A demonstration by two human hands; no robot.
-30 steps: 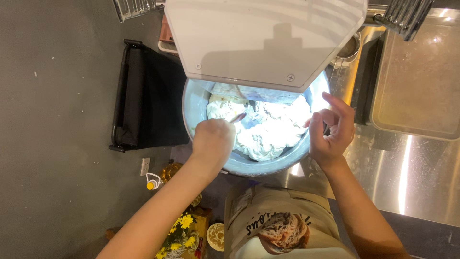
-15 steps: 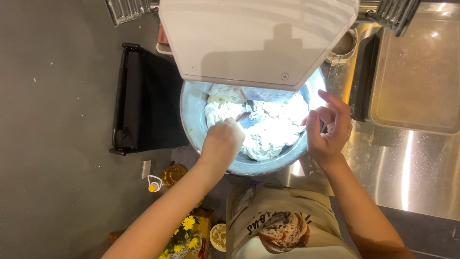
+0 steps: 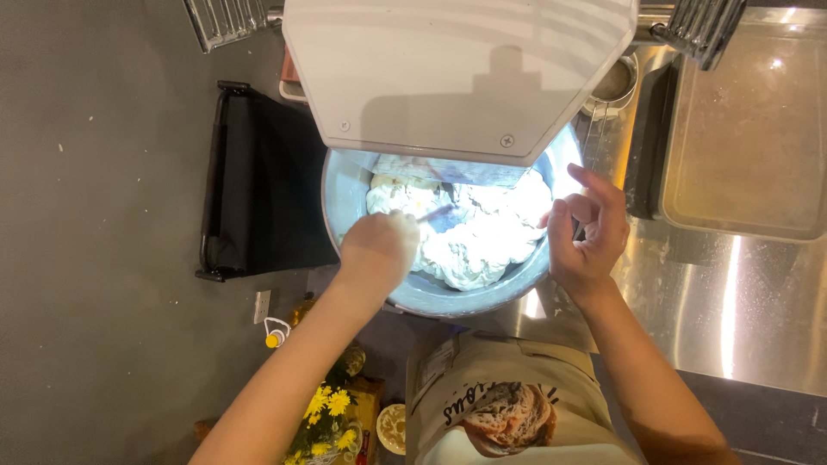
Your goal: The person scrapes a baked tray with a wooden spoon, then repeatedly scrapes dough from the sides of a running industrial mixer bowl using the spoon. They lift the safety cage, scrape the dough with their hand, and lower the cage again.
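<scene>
A large metal bowl [image 3: 413,297] holds a mass of white dough [image 3: 482,237] and sits under the white head of a mixer [image 3: 457,69]. My left hand [image 3: 379,250] is closed over the bowl's near left side and grips a thin utensil [image 3: 435,213] whose tip reaches into the dough. On the bowl's right rim is my right hand [image 3: 586,232], thumb on the inner side and fingers curled outside, the index finger raised. The mixer head hides the far part of the bowl.
A stainless counter [image 3: 732,301] with a shallow metal tray [image 3: 749,129] lies to the right. A black cart or rack [image 3: 250,198] stands left of the bowl on the grey floor [image 3: 95,258]. Yellow flowers [image 3: 332,413] and small containers sit below.
My left hand has shifted slightly right and further into the bowl with the utensil. My right hand stays at the rim, its fingers a little more spread.
</scene>
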